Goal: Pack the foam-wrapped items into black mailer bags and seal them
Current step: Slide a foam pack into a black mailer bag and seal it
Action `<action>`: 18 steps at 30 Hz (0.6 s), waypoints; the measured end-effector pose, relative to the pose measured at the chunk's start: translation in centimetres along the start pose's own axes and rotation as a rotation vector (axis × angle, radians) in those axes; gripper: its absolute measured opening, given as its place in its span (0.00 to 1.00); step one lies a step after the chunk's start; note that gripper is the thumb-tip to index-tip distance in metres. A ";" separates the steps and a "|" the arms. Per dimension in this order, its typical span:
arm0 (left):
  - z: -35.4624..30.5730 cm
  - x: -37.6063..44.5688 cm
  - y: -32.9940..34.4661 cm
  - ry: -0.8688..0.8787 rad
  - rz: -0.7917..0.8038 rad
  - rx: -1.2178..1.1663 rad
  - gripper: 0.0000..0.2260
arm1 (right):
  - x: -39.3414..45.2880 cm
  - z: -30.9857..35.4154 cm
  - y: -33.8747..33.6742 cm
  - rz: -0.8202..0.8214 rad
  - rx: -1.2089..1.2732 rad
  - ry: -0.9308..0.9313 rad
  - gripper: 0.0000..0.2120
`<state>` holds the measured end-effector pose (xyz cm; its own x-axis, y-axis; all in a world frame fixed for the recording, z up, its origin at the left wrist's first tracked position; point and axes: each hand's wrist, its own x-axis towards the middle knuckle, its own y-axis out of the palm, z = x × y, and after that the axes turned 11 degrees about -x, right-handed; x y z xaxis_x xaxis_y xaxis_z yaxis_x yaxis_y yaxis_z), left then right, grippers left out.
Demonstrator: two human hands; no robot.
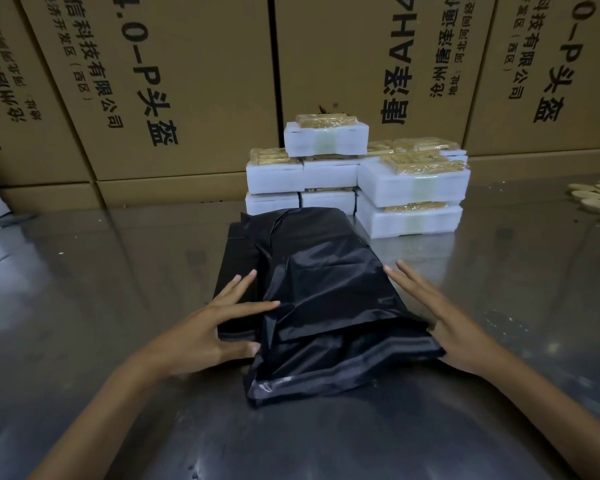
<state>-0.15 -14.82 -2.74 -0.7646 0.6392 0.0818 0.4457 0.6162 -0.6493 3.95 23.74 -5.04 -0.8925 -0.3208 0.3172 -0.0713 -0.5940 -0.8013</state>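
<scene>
Black mailer bag [329, 306] bulging mid-surface; left hand [201, 336], right hand [454, 327] flank it, fingers spread flat, gripping nothing; foam-wrapped items [357, 178] stacked behind.

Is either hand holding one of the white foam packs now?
No, the left hand and right hand lie flat against the black mailer bag; the foam packs stand behind.

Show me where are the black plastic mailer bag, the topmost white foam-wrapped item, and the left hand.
black plastic mailer bag [326, 296]: head view, upper face.
topmost white foam-wrapped item [326, 139]: head view, front side.
left hand [208, 327]: head view, back of hand.
</scene>
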 end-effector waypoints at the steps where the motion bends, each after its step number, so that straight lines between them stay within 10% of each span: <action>1: 0.0 0.1 -0.1 -0.006 0.024 -0.032 0.30 | 0.0 0.4 0.0 -0.010 0.052 -0.002 0.44; 8: -0.1 0.7 1.3 0.018 -0.021 0.094 0.32 | 1.7 2.7 0.0 -0.126 0.406 0.081 0.18; 14: -2.8 2.3 2.4 0.155 -0.651 -0.492 0.10 | 3.2 4.9 0.1 -0.272 0.449 0.205 0.10; 18: -4.6 2.7 1.4 0.241 -0.790 -0.487 0.08 | 4.4 5.1 -0.1 -0.412 0.479 0.253 0.09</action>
<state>0.55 -10.05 0.06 -0.8351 0.0007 0.5501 0.0281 0.9988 0.0413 2.30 18.60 -0.98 -0.9157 0.1495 0.3731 -0.2747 -0.9104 -0.3094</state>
